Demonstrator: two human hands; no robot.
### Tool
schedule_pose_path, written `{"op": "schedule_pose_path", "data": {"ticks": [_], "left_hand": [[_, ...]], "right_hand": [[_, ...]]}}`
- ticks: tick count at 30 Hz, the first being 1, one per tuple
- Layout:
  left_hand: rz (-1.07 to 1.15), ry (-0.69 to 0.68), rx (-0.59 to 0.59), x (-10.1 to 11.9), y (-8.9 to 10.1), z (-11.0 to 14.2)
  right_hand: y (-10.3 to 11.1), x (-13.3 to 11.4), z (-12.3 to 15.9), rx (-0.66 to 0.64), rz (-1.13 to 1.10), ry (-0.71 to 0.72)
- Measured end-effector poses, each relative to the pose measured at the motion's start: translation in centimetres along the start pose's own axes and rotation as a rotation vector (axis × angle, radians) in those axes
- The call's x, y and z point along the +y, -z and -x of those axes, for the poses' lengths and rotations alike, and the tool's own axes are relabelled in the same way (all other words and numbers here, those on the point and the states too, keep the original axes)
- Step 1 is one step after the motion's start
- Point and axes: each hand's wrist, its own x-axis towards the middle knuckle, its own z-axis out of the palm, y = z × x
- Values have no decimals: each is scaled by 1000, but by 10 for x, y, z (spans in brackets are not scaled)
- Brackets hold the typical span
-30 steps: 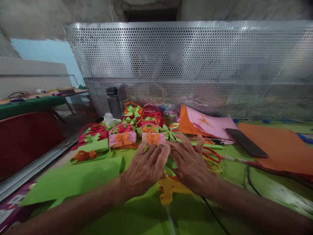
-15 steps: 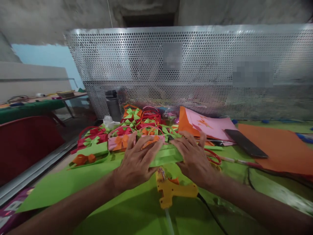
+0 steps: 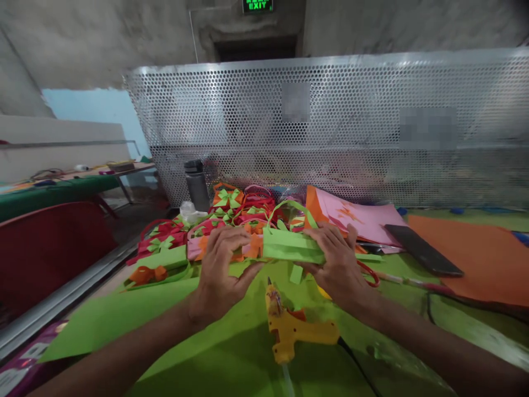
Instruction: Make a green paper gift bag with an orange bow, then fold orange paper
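A small light-green paper bag with a looped green strip handle is in front of me, at the middle of the table. My right hand grips its right end, thumb below and fingers above. Just left of the bag is my left hand, fingers curved and thumb spread apart, with a small gap between fingertips and bag. Below both hands lies a yellow hot glue gun, its nozzle pointing away from me. A small green paper piece is under the bag.
Behind the hands sit several finished paper bags with bows. A dark bottle stands by the perforated metal panel. To the right are pink paper sheets, a black phone and orange paper. The glue gun's cord runs toward me.
My left hand has moved off the bag to the left. The bag's handle now stands up in view, and my right hand keeps its end. The view has tilted up slightly.
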Motion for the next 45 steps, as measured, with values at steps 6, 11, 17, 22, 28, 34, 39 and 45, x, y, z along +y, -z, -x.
{"op": "schedule_pose_path", "data": {"ticks": [6, 11, 17, 22, 28, 34, 39, 45], "left_hand": [[233, 368, -66, 5, -7, 7], [493, 545, -132, 11, -8, 6], [711, 795, -170, 11, -11, 9], [875, 1005, -183, 10, -13, 12], [1038, 1035, -223, 10, -12, 11], [972, 937, -285, 6, -12, 13], [588, 566, -210, 2, -10, 11], [398, 317, -182, 3, -7, 8]], "right_hand": [[-1, 0, 1, 18, 7, -10], [-3, -3, 2, 9, 16, 16], [-3, -2, 3, -1, 42, 47], [-3, 0, 3, -6, 37, 62], [-3, 1, 4, -27, 23, 75], [-4, 1, 6, -47, 7, 77], [-4, 1, 5, -51, -2, 65], [-5, 1, 6, -66, -23, 53]]}}
